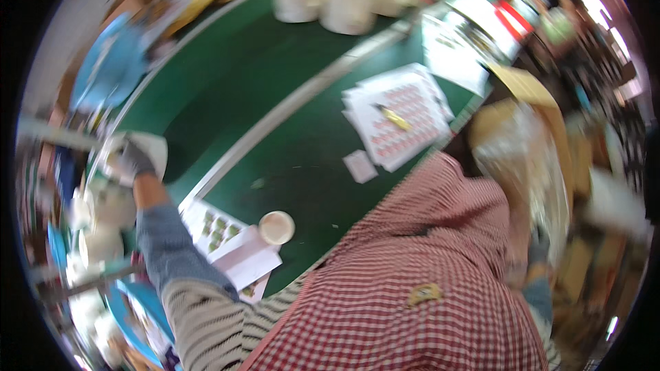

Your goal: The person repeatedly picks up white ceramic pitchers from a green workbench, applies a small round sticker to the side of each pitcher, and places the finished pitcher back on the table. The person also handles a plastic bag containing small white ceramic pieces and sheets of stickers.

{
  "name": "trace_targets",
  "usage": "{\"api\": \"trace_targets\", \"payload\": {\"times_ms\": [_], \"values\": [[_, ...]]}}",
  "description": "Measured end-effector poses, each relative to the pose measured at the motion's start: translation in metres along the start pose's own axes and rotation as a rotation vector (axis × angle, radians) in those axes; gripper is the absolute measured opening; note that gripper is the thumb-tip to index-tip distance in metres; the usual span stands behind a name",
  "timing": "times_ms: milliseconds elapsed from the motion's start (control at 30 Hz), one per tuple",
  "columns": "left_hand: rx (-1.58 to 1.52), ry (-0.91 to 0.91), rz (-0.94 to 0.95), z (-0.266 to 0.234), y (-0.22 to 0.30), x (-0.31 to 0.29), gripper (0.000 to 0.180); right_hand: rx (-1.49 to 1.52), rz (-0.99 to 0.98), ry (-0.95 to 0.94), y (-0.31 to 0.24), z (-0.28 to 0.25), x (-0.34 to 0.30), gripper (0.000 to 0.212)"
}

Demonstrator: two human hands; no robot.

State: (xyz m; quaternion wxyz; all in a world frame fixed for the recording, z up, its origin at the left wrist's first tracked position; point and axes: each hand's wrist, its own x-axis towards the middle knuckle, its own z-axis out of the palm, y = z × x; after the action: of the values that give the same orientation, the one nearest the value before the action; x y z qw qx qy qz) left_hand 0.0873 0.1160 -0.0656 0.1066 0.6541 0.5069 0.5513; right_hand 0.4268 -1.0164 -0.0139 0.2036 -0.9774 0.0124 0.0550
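My left hand [136, 162], in a grey glove, reaches far out to the left and lies against a white rounded container [155, 154] at the green table's edge. Blur hides whether its fingers close on it. Low on the right, my right hand [538, 247], also gloved in grey, hangs beside a cardboard box [555, 124] holding clear plastic wrapping [515, 148]. Its fingers are too smeared to read. Between my arms, a small white cup [276, 227] stands on the table next to sticker sheets [218, 230] with green prints and a pale folded paper [247, 257].
Sheets with rows of red prints [402, 120] lie at the right, a yellow cutter knife [393, 117] on top. A pale rail [289, 104] divides the green table [302, 165]. White wrapped stacks [347, 0] stand at the back. Blue tubs [113, 62] line the left. Another person [557, 27] is far right.
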Motion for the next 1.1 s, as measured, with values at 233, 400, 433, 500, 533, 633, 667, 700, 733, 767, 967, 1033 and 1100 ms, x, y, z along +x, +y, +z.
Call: {"api": "trace_targets", "payload": {"times_ms": [233,400,433,500,533,633,667,700,733,767,967,1033,1100], "values": [[-0.815,-0.834,-0.128,-0.003,0.238,-0.164,0.028,0.074,0.027,0.525,-0.023,-0.014,-0.003,0.032],[-1.3,-1.361,-0.502,-0.044,0.392,-0.264,0.029,0.507,0.35,0.786,0.059,-0.047,0.002,0.035],[-1.29,-1.318,-0.58,-0.053,0.428,-0.289,0.03,0.574,0.373,0.828,0.084,-0.048,0.008,0.036],[-1.335,-1.598,-0.478,-0.064,0.453,-0.314,0.031,0.693,0.421,0.669,0.084,-0.04,0.023,0.034],[-1.296,-1.659,-0.434,-0.071,0.465,-0.329,0.03,0.748,0.446,0.587,0.078,-0.036,0.03,0.033],[-1.134,-1.799,-0.352,-0.086,0.497,-0.371,0.029,0.69,0.457,0.169,0.077,-0.018,0.052,0.034],[-1.073,-1.832,-0.344,-0.091,0.505,-0.384,0.028,0.585,0.486,0.062,0.078,-0.017,0.06,0.035],[-1.009,-1.826,-0.344,-0.095,0.511,-0.397,0.031,0.471,0.462,0.019,0.095,-0.009,0.073,0.035],[-1.009,-1.824,-0.331,-0.096,0.518,-0.402,0.032,0.367,0.446,-0.019,0.117,0.002,0.082,0.036],[-1.007,-1.802,-0.316,-0.1,0.518,-0.403,0.034,0.297,0.445,-0.14,0.123,0.005,0.094,0.037],[-0.822,-1.779,-0.293,-0.122,0.527,-0.408,0.038,-0.108,0.385,-0.505,0.149,0.058,0.14,0.063],[-0.784,-1.771,-0.309,-0.132,0.532,-0.413,0.038,-0.183,0.477,-0.58,0.126,0.064,0.145,0.078],[-0.778,-1.775,-0.318,-0.132,0.539,-0.414,0.039,-0.162,0.574,-0.47,0.151,0.091,0.145,0.078]]}}
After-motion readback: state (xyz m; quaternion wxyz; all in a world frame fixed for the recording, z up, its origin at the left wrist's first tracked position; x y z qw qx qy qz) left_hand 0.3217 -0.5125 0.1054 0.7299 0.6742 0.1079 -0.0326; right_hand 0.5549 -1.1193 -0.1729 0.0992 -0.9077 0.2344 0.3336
